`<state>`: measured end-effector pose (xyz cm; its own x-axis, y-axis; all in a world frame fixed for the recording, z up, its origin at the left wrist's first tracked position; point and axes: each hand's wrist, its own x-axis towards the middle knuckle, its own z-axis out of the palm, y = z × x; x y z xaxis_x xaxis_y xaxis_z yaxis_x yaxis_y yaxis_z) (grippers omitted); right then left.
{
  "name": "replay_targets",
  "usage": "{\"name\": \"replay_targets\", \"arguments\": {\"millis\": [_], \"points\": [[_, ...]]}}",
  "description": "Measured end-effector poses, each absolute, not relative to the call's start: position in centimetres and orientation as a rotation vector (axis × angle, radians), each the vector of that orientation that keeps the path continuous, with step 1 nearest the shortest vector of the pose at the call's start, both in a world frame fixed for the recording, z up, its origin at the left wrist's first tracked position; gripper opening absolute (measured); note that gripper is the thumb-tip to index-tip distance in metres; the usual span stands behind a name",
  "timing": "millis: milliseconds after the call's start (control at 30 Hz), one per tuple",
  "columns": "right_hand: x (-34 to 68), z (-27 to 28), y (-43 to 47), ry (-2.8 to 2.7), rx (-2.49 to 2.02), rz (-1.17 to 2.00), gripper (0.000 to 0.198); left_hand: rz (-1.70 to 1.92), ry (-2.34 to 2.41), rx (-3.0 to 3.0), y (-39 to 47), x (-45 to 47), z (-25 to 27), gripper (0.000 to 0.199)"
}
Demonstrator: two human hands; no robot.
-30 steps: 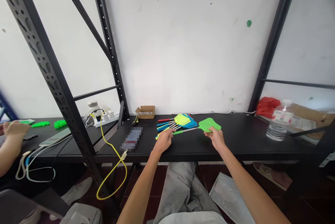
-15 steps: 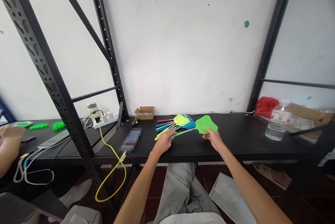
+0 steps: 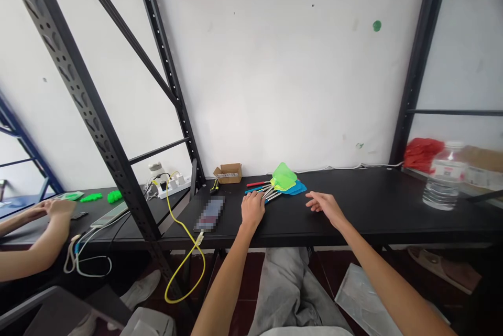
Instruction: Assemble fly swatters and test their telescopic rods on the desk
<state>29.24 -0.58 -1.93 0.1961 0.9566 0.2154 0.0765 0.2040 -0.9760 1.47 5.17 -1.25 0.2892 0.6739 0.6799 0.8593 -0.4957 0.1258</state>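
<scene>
Through the head camera, the only view I had, I saw the pile of fly swatters lying on the black table, near its middle and in front of the white wall. A light green head lay on top, overlapping a yellow one, and a blue head stuck out from under them on the right. The thin metal shafts fanned toward the left, where a red handle showed farthest back. My left hand was at the handle end of the pile, back upward and fingers bent over the handles; it covered that spot, so I could not tell whether it gripped any of them. My right hand was empty, its fingers loosely bent and spread, just right of the blue head and apart from it. Left of my left hand lay a phone, blurred out, with a yellow cable looping below the table edge. Behind the phone were a yellow and black cutter and a small cardboard box. Far right, a clear bottle stood near a red bag. On the far left I saw a co-worker's hands by some bright green pieces.
</scene>
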Motion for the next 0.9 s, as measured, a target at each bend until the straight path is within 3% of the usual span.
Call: {"name": "replay_targets", "arguments": {"millis": [200,367,500,900], "points": [[29.4,-2.4,0.1,-1.165,-1.163,0.834,0.046,-0.691,-1.536,-2.320,7.8,1.2,0.0,0.035],[29.4,-2.5,0.3,-1.180,-1.160,0.807,0.043,-0.236,-1.704,-2.486,10.2,0.7,1.0,0.084],[29.3,-2.4,0.4,-1.167,-1.172,0.809,0.043,0.027,-1.827,-2.584,12.4,0.6,1.5,0.105],[29.3,-2.3,0.4,-1.179,-1.183,0.806,0.041,0.098,-1.734,-2.750,15.7,1.6,2.3,0.110]]}}
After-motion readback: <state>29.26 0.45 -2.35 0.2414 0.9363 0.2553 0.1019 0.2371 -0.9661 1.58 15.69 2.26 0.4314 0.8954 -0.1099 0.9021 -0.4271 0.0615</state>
